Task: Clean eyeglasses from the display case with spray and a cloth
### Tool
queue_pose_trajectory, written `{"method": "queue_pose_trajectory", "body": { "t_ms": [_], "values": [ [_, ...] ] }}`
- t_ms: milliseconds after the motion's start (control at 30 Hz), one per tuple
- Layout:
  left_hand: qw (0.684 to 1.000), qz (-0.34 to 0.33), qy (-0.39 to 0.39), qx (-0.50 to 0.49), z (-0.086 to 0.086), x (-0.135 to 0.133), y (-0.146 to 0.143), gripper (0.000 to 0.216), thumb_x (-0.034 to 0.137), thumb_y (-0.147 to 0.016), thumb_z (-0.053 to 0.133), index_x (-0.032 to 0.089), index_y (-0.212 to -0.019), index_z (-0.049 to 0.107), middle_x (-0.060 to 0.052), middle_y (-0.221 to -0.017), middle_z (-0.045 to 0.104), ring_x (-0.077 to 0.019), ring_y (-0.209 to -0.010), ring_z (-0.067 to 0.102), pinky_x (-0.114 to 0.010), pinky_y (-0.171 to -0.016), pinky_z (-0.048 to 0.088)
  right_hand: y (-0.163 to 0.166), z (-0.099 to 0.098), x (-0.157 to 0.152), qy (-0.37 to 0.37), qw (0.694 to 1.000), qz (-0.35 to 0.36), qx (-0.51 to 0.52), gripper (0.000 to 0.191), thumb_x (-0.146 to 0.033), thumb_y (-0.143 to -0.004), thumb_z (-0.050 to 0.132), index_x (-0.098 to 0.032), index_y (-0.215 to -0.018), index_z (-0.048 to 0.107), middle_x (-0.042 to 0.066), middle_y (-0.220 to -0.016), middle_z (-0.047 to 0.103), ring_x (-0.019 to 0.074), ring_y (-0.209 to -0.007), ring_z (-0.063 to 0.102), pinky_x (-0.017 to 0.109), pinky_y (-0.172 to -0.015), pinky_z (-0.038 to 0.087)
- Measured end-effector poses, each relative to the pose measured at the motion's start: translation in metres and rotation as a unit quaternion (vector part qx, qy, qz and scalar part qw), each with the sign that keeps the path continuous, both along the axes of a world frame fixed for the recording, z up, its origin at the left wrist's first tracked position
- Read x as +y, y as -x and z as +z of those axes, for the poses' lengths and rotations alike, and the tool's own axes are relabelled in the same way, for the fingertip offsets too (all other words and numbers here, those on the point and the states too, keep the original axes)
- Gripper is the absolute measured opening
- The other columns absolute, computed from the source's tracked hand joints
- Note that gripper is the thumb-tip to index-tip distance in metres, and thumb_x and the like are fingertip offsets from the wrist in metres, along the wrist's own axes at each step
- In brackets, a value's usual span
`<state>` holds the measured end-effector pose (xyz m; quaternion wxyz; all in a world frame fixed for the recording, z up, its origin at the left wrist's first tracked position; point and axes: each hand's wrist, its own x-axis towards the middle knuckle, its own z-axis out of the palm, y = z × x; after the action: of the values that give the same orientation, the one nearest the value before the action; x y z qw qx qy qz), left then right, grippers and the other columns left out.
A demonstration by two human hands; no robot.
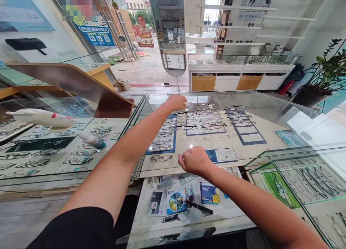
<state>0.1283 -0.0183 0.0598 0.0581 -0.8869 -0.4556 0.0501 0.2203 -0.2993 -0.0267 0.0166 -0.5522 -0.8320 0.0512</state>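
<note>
My left hand reaches to the far side of the glass display case, near the back row of eyeglasses. Its fingers are curled closed, and whatever they may hold is hidden. Nearer to me, my right hand makes a fist above the case's front part, thumb side towards the left. I cannot make out anything inside that fist. Close to it on the left is a single pair of glasses. A blue and white card lies to its right. More frames lie in rows on blue-edged trays.
Below the case, an open drawer holds leaflets and a black pen. A white spray bottle and a white rocket-shaped object are at left. Another glasses case borders the right; a standing mirror is beyond.
</note>
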Motion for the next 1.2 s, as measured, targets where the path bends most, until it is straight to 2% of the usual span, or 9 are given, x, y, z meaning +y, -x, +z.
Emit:
{"method": "queue_pose_trajectory", "body": {
  "t_ms": [200, 400, 567, 700, 767, 833, 933, 1067, 1200],
  "values": [
    [0.999, 0.031, 0.021, 0.004, -0.005, 0.015, -0.014, 0.033, 0.037, -0.086, 0.072, 0.021, -0.11, 0.088, -0.016, -0.115, 0.085, -0.0343, -0.111, 0.074, -0.037, -0.089, 0.054, 0.0, -0.001, 0.0, -0.002, 1.0, 0.001, -0.001, 0.059, -0.036, -0.118, 0.042, -0.014, -0.096, 0.092, 0.017, -0.093, 0.089, 0.0282, -0.084, 0.085, 0.034, -0.063, 0.038],
    [0.999, 0.038, 0.016, -0.023, -0.005, 0.01, -0.018, 0.029, 0.035, -0.087, 0.072, 0.021, -0.108, 0.087, -0.016, -0.117, 0.084, -0.035, -0.115, 0.075, -0.037, -0.092, 0.055, 0.001, -0.001, 0.001, -0.001, 1.0, 0.006, -0.007, 0.059, -0.036, -0.118, 0.041, -0.012, -0.099, 0.092, 0.018, -0.095, 0.09, 0.0294, -0.087, 0.086, 0.034, -0.066, 0.043],
    [0.995, 0.026, -0.001, -0.091, 0.017, -0.012, -0.014, 0.024, 0.035, -0.088, 0.074, 0.02, -0.102, 0.086, -0.016, -0.117, 0.084, -0.0353, -0.12, 0.074, -0.037, -0.096, 0.054, 0.0, 0.001, 0.001, -0.007, 1.0, 0.0, -0.026, 0.06, -0.037, -0.118, 0.04, -0.014, -0.102, 0.093, 0.018, -0.097, 0.09, 0.0309, -0.091, 0.088, 0.035, -0.067, 0.047],
    [0.98, 0.011, -0.003, -0.2, 0.037, -0.051, -0.002, 0.034, 0.044, -0.096, 0.066, 0.019, -0.111, 0.085, -0.011, -0.115, 0.083, -0.0286, -0.105, 0.074, -0.032, -0.084, 0.052, -0.001, 0.001, 0.001, -0.016, 0.999, -0.009, -0.037, 0.06, -0.038, -0.119, 0.041, -0.015, -0.103, 0.094, 0.019, -0.097, 0.09, 0.03, -0.091, 0.088, 0.034, -0.068, 0.048],
    [0.944, 0.002, 0.044, -0.327, 0.042, -0.079, 0.007, 0.039, 0.051, -0.097, 0.066, 0.018, -0.11, 0.083, -0.008, -0.102, 0.08, -0.0229, -0.088, 0.07, -0.031, -0.074, 0.049, -0.002, 0.0, 0.002, -0.023, 0.999, -0.01, -0.041, 0.06, -0.039, -0.119, 0.042, -0.016, -0.101, 0.094, 0.018, -0.096, 0.09, 0.0292, -0.09, 0.088, 0.033, -0.069, 0.048],
    [0.877, -0.001, 0.126, -0.463, 0.043, -0.11, 0.019, 0.042, 0.057, -0.09, 0.076, 0.017, -0.102, 0.079, -0.005, -0.086, 0.071, -0.0175, -0.073, 0.06, -0.03, -0.066, 0.045, -0.004, -0.001, 0.002, -0.031, 0.998, -0.013, -0.045, 0.06, -0.039, -0.118, 0.043, -0.016, -0.1, 0.094, 0.018, -0.095, 0.091, 0.0284, -0.09, 0.088, 0.032, -0.069, 0.047],
    [0.804, 0.009, 0.22, -0.552, 0.037, -0.156, 0.037, 0.046, 0.06, -0.079, 0.088, 0.019, -0.096, 0.074, 0.0, -0.074, 0.058, -0.0132, -0.065, 0.049, -0.027, -0.059, 0.039, -0.006, -0.003, 0.003, -0.044, 0.998, -0.017, -0.048, 0.059, -0.037, -0.118, 0.043, -0.015, -0.101, 0.095, 0.02, -0.098, 0.091, 0.0284, -0.094, 0.088, 0.032, -0.072, 0.046],
    [0.752, 0.032, 0.265, -0.602, 0.023, -0.203, 0.058, 0.051, 0.062, -0.076, 0.092, 0.021, -0.099, 0.07, -0.003, -0.086, 0.069, -0.0118, -0.068, 0.052, -0.024, -0.057, 0.039, -0.009, -0.006, 0.003, -0.058, 0.997, -0.025, -0.044, 0.059, -0.037, -0.118, 0.043, -0.015, -0.102, 0.095, 0.022, -0.098, 0.09, 0.0291, -0.095, 0.087, 0.033, -0.072, 0.044],
    [0.711, 0.046, 0.287, -0.64, 0.004, -0.233, 0.072, 0.059, 0.068, -0.073, 0.093, 0.023, -0.1, 0.066, -0.004, -0.1, 0.077, -0.0096, -0.067, 0.052, -0.022, -0.056, 0.038, -0.012, -0.006, 0.003, -0.069, 0.997, -0.028, -0.027, 0.057, -0.037, -0.116, 0.048, -0.015, -0.092, 0.094, 0.02, -0.093, 0.09, 0.0272, -0.089, 0.084, 0.033, -0.07, 0.037]
  ]
}}
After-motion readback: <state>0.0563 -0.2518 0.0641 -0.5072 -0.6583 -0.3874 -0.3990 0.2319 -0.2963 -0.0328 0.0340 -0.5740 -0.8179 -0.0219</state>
